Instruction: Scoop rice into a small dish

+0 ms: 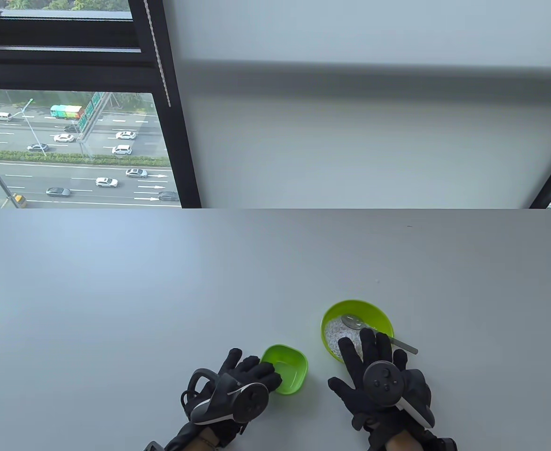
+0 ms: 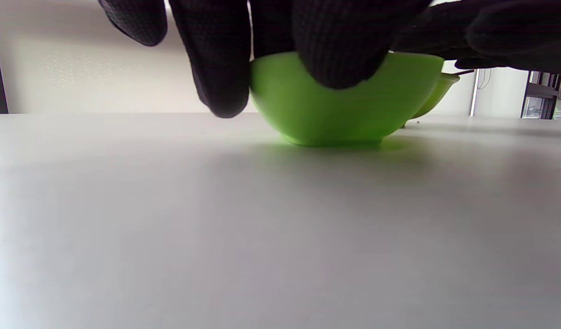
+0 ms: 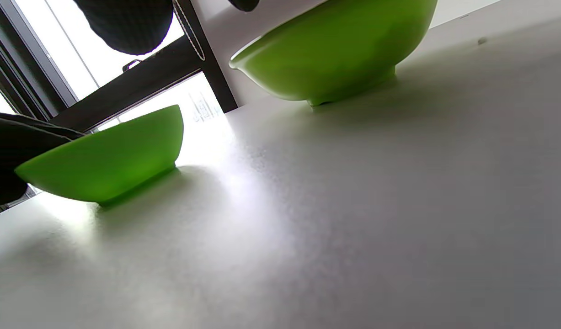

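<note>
A small green dish [image 1: 288,371] stands empty near the table's front edge. My left hand [image 1: 263,373] holds it by its left rim. In the left wrist view my fingers [image 2: 339,50] drape over the dish's near wall [image 2: 335,119]. A larger green bowl [image 1: 374,312] holds white rice [image 1: 339,336] and a metal spoon [image 1: 353,322], whose handle sticks out over the right rim. My right hand [image 1: 374,350] is open with fingers spread, hovering over the bowl's near rim, apart from the spoon. The right wrist view shows the bowl [image 3: 335,59] and the dish [image 3: 111,155] from the side.
The grey table [image 1: 209,291] stretches far back to a wall and a window on the left. The bowl stands just right of and behind the dish, with a small gap between them.
</note>
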Tool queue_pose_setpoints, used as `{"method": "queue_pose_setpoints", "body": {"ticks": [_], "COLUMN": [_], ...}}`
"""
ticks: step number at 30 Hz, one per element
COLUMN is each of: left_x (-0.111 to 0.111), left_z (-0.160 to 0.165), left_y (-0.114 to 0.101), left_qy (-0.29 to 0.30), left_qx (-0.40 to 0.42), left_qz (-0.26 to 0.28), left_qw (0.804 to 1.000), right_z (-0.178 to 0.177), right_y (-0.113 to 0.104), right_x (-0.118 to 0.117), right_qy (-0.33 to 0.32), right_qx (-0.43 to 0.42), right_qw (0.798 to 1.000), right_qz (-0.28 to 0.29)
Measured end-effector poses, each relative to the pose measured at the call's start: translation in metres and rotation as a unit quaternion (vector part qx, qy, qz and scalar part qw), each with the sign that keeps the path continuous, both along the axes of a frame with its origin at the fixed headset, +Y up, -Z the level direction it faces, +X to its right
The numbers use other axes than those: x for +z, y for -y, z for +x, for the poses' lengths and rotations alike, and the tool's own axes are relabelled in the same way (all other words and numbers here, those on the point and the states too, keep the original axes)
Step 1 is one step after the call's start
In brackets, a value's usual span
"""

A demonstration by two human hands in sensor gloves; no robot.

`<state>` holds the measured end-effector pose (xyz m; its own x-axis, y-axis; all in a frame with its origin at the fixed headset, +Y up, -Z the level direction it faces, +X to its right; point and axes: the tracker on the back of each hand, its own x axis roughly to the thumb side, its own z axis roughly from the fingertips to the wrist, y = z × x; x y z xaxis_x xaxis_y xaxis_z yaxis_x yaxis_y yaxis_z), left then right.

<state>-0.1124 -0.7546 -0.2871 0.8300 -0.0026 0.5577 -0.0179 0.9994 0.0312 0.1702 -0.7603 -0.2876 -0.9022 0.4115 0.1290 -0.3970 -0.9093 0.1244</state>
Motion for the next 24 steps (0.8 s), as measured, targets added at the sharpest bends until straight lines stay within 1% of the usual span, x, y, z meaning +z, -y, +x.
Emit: {"method": "queue_pose_setpoints", "body": {"ticks": [5, 7, 13, 17, 18, 19, 20, 22, 24], "left_x": [0.000, 0.000, 0.002, 0.001, 0.001, 0.000, -0.001, -0.004, -0.008], "left_z": [-0.003, -0.007, -0.028, -0.046, -0.049, -0.053, -0.058, -0.063, -0.069], "left_y": [-0.002, -0.006, -0.024, -0.031, -0.032, -0.032, -0.032, -0.030, -0.026], "left_qy": [0.002, -0.002, -0.016, -0.054, -0.061, -0.080, -0.098, -0.118, -0.149], "left_qx": [0.017, 0.035, 0.110, 0.146, 0.147, 0.149, 0.144, 0.131, 0.107], "left_qz": [-0.003, -0.003, 0.021, 0.051, 0.051, 0.054, 0.059, 0.054, 0.050], "left_qw": [1.000, 0.999, 0.994, 0.987, 0.986, 0.984, 0.983, 0.983, 0.982], "right_z": [0.000, 0.000, 0.000, 0.000, 0.000, 0.000, 0.000, 0.000, 0.000], "right_y": [0.000, 0.000, 0.000, 0.000, 0.000, 0.000, 0.000, 0.000, 0.000], "right_x": [0.000, 0.000, 0.000, 0.000, 0.000, 0.000, 0.000, 0.000, 0.000], "right_qy": [0.001, 0.001, 0.001, 0.001, 0.000, 0.000, 0.000, 0.000, 0.000], "right_qx": [0.000, 0.000, 0.000, -0.001, -0.001, -0.001, 0.000, -0.001, -0.001], "right_qw": [1.000, 1.000, 1.000, 1.000, 1.000, 1.000, 1.000, 1.000, 1.000], "right_qz": [-0.001, -0.001, 0.000, 0.001, 0.002, 0.002, 0.002, 0.003, 0.004]}}
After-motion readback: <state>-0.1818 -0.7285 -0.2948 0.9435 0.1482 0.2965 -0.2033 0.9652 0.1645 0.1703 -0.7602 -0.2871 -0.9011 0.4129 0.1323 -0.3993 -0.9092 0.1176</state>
